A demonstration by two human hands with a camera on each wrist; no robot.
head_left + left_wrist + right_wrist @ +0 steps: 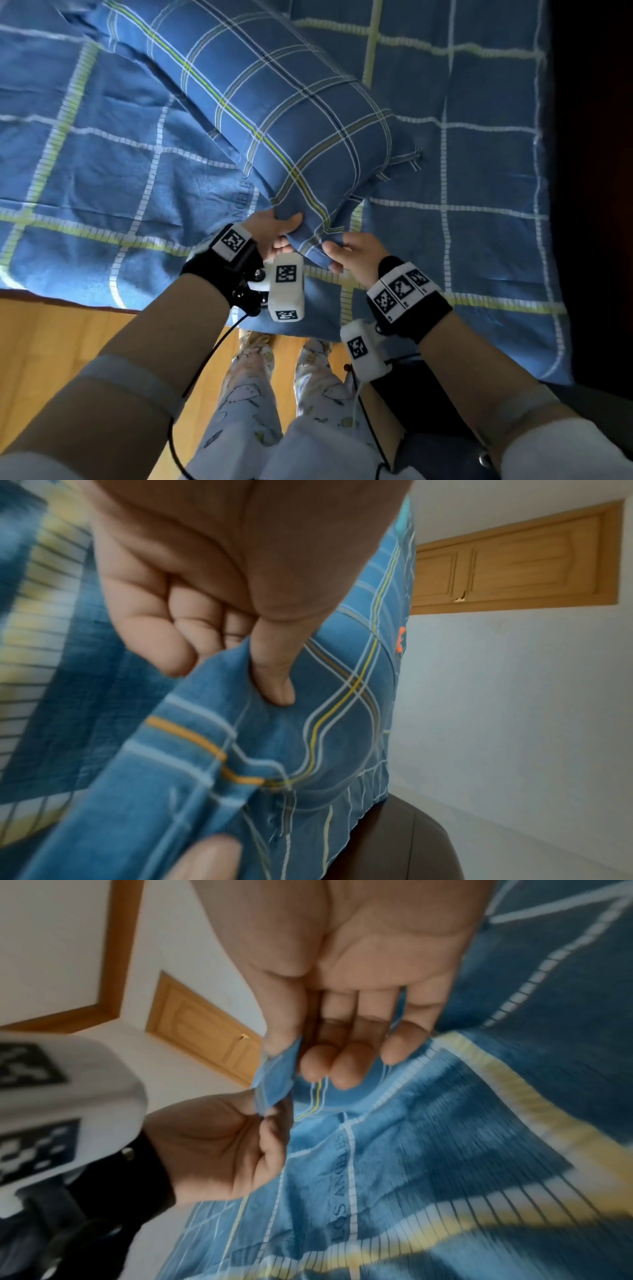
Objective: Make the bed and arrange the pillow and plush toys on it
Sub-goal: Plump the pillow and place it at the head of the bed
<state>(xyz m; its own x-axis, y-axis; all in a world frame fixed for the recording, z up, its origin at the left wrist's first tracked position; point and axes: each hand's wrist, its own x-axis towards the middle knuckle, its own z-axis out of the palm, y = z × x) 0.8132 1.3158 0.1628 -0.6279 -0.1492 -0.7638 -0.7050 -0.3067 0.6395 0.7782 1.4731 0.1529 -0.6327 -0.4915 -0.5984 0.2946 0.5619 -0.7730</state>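
A blue plaid pillow point(274, 113) lies slanted across the bed, its near corner lifted at the bed's front edge. My left hand point(279, 228) grips that corner, thumb pressed into the fabric point(274, 685) and fingers curled beneath. My right hand point(346, 251) pinches the flat border of the pillow point(274, 1080) just to the right, thumb against curled fingers. Under the pillow lies the blue blanket point(102, 144) with white and yellow grid lines, spread over the bed. No plush toys are in view.
The blanket's near edge point(68, 291) hangs over a wooden floor point(51, 342) where I stand. A dark padded piece point(404, 840) sits at the bed's right end. White walls and a wooden door point(514, 558) lie beyond.
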